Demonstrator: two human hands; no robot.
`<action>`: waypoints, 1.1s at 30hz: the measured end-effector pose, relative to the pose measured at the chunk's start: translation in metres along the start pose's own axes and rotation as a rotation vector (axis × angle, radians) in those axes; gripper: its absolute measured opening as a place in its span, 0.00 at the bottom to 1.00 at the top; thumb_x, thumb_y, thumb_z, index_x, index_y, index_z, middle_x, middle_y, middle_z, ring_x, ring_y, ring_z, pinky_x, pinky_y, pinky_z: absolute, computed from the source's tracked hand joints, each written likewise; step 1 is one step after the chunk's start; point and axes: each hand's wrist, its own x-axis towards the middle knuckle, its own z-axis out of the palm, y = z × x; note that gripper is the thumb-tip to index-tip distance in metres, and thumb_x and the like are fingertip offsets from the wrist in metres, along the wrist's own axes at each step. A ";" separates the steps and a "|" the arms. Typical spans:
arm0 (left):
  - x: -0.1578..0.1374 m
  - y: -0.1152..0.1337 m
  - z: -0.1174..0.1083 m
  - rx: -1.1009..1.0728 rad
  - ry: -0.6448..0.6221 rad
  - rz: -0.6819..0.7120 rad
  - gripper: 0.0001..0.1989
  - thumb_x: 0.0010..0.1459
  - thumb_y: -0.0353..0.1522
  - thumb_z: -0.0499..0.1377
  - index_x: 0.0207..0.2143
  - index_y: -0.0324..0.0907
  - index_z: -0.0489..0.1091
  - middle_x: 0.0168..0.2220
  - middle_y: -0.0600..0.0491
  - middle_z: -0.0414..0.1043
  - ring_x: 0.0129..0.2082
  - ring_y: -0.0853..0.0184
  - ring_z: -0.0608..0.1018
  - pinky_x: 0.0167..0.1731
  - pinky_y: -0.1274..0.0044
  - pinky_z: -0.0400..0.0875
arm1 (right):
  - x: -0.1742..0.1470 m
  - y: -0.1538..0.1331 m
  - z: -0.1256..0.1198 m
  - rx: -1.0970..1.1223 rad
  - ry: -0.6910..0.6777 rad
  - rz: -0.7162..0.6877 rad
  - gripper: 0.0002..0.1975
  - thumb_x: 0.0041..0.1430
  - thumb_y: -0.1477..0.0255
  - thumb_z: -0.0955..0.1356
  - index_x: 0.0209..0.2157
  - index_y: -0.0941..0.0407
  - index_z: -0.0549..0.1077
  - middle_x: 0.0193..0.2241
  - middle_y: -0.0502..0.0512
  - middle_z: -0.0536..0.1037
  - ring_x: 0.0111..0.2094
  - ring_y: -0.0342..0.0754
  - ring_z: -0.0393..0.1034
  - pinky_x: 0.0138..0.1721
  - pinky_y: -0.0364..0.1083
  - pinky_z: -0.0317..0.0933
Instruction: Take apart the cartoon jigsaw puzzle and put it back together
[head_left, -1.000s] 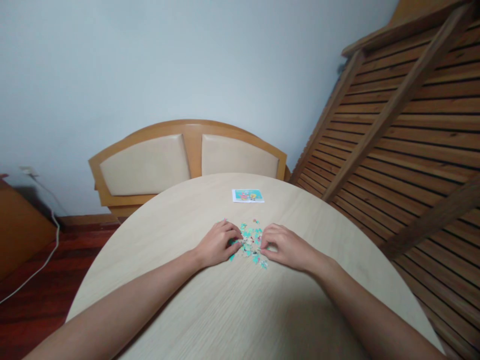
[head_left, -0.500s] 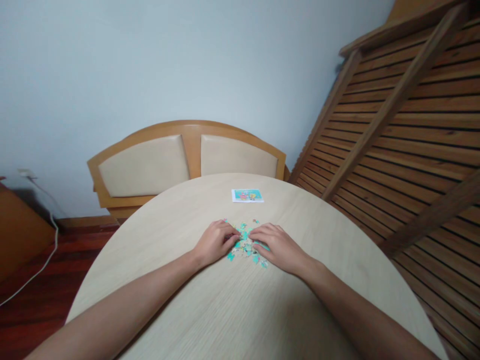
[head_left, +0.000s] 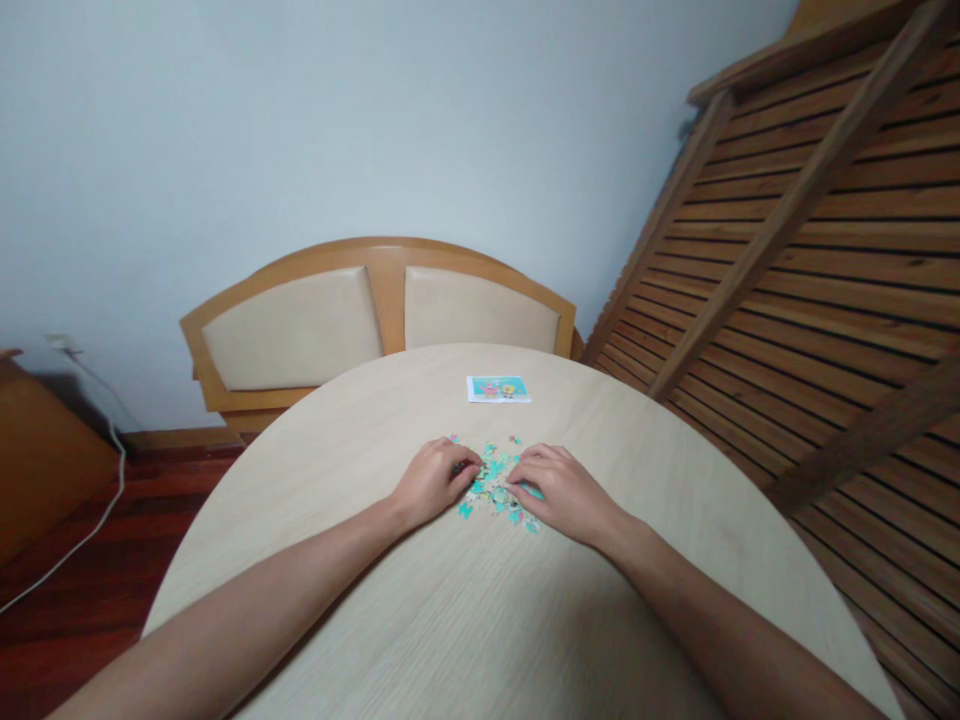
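Observation:
A loose heap of small jigsaw puzzle pieces [head_left: 495,494], mostly turquoise and beige, lies on the round pale wooden table [head_left: 405,610]. At the heap's left edge, my left hand [head_left: 435,482] has its fingers curled, with thumb and fingertips close together on a puzzle piece. My right hand [head_left: 564,494] comes in from the other side, thumb and index finger pinched at a puzzle piece in the heap. Both held pieces are largely hidden by the fingers. Beyond the heap lies a small picture card [head_left: 499,389] with pink and yellow cartoon figures on turquoise.
Behind the table stands a wooden headboard [head_left: 386,290] with two cream padded panels, against a pale wall. A slatted wooden frame [head_left: 795,260] leans at the right. On the left, a white cable [head_left: 101,520] runs down to the dark red floor.
My right thumb and index finger have closed together, and the right hand has shifted slightly right. My left fingers have drawn in a little. The view has shifted slightly.

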 end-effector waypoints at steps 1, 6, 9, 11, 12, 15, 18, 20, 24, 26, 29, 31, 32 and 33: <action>0.000 0.000 0.000 0.001 0.002 -0.003 0.08 0.64 0.32 0.58 0.39 0.45 0.78 0.38 0.53 0.81 0.40 0.62 0.78 0.46 0.70 0.70 | 0.000 0.000 0.000 -0.006 0.002 -0.002 0.05 0.64 0.71 0.69 0.38 0.53 0.79 0.37 0.55 0.82 0.47 0.53 0.72 0.49 0.52 0.61; 0.000 -0.001 -0.001 0.024 0.015 -0.027 0.08 0.64 0.32 0.58 0.39 0.45 0.78 0.38 0.52 0.80 0.41 0.61 0.77 0.45 0.70 0.70 | 0.002 0.000 0.001 -0.044 0.034 0.037 0.09 0.64 0.75 0.66 0.42 0.54 0.79 0.38 0.57 0.81 0.44 0.52 0.73 0.48 0.52 0.63; 0.000 -0.002 -0.003 0.040 0.026 -0.029 0.09 0.65 0.31 0.57 0.39 0.44 0.78 0.38 0.52 0.80 0.41 0.61 0.77 0.45 0.70 0.70 | 0.001 0.003 0.003 -0.022 0.057 0.097 0.09 0.64 0.75 0.66 0.43 0.54 0.79 0.40 0.58 0.81 0.44 0.52 0.73 0.48 0.51 0.63; 0.000 -0.003 -0.004 0.059 0.029 -0.028 0.09 0.65 0.31 0.57 0.39 0.45 0.78 0.38 0.52 0.80 0.41 0.61 0.77 0.45 0.70 0.70 | 0.001 0.005 0.004 0.004 0.075 0.146 0.09 0.64 0.74 0.67 0.43 0.54 0.79 0.40 0.57 0.81 0.45 0.52 0.73 0.48 0.51 0.64; 0.000 -0.004 -0.005 0.069 0.029 -0.028 0.09 0.65 0.31 0.56 0.39 0.45 0.78 0.38 0.53 0.80 0.41 0.61 0.77 0.45 0.70 0.69 | 0.001 0.007 0.004 0.012 0.083 0.175 0.09 0.64 0.74 0.67 0.43 0.54 0.79 0.40 0.57 0.81 0.45 0.52 0.73 0.48 0.51 0.64; 0.001 -0.007 -0.005 0.089 0.036 -0.030 0.10 0.65 0.30 0.56 0.40 0.44 0.78 0.39 0.53 0.80 0.41 0.61 0.77 0.46 0.69 0.69 | -0.001 0.014 0.002 0.009 0.102 0.259 0.10 0.65 0.73 0.66 0.43 0.53 0.79 0.40 0.56 0.81 0.45 0.52 0.73 0.48 0.51 0.64; 0.001 -0.009 -0.005 0.106 0.053 -0.042 0.10 0.66 0.30 0.56 0.39 0.44 0.78 0.39 0.52 0.80 0.41 0.60 0.77 0.46 0.69 0.69 | -0.004 0.024 -0.003 -0.019 0.124 0.331 0.12 0.65 0.74 0.64 0.43 0.54 0.79 0.41 0.56 0.82 0.45 0.53 0.73 0.48 0.52 0.64; 0.001 -0.010 -0.006 0.124 0.065 -0.048 0.10 0.66 0.30 0.56 0.39 0.44 0.78 0.39 0.52 0.80 0.41 0.60 0.77 0.45 0.68 0.69 | -0.006 0.032 -0.006 -0.046 0.131 0.378 0.12 0.64 0.75 0.64 0.43 0.54 0.79 0.41 0.56 0.82 0.45 0.54 0.73 0.48 0.52 0.64; 0.001 -0.015 -0.008 0.169 0.090 -0.070 0.11 0.66 0.30 0.54 0.40 0.43 0.77 0.40 0.50 0.80 0.41 0.59 0.77 0.45 0.68 0.70 | -0.011 0.044 -0.009 -0.078 0.098 0.445 0.13 0.62 0.75 0.64 0.41 0.55 0.80 0.41 0.56 0.83 0.44 0.55 0.74 0.48 0.52 0.65; 0.000 -0.020 -0.010 0.195 0.093 -0.078 0.12 0.66 0.30 0.53 0.40 0.42 0.77 0.39 0.48 0.79 0.42 0.58 0.76 0.45 0.67 0.69 | -0.013 0.047 -0.008 -0.083 0.069 0.465 0.13 0.62 0.75 0.64 0.40 0.55 0.80 0.40 0.57 0.83 0.44 0.55 0.75 0.47 0.51 0.65; 0.000 -0.029 -0.015 0.224 0.061 -0.085 0.12 0.65 0.30 0.53 0.39 0.42 0.77 0.38 0.47 0.79 0.41 0.58 0.76 0.44 0.67 0.69 | -0.014 0.048 -0.005 -0.087 0.037 0.453 0.12 0.62 0.75 0.64 0.39 0.55 0.80 0.39 0.56 0.82 0.43 0.54 0.75 0.45 0.50 0.65; -0.001 -0.034 -0.020 0.223 0.033 -0.080 0.13 0.64 0.29 0.52 0.39 0.42 0.77 0.38 0.47 0.79 0.41 0.58 0.76 0.43 0.68 0.70 | -0.015 0.048 -0.004 -0.085 0.021 0.435 0.12 0.62 0.75 0.65 0.40 0.55 0.80 0.40 0.56 0.82 0.44 0.53 0.75 0.45 0.49 0.65; -0.002 -0.036 -0.022 0.225 0.022 -0.073 0.13 0.64 0.29 0.52 0.39 0.42 0.77 0.38 0.47 0.79 0.40 0.59 0.76 0.43 0.69 0.70 | -0.015 0.047 -0.004 -0.083 0.013 0.429 0.11 0.63 0.74 0.65 0.40 0.55 0.80 0.40 0.56 0.82 0.44 0.53 0.74 0.46 0.49 0.65; -0.003 -0.037 -0.024 0.235 0.009 -0.063 0.13 0.64 0.28 0.52 0.39 0.42 0.78 0.38 0.47 0.79 0.40 0.59 0.77 0.42 0.69 0.70 | -0.015 0.046 -0.005 -0.081 0.007 0.423 0.11 0.63 0.74 0.65 0.40 0.55 0.80 0.40 0.56 0.81 0.44 0.53 0.74 0.46 0.49 0.64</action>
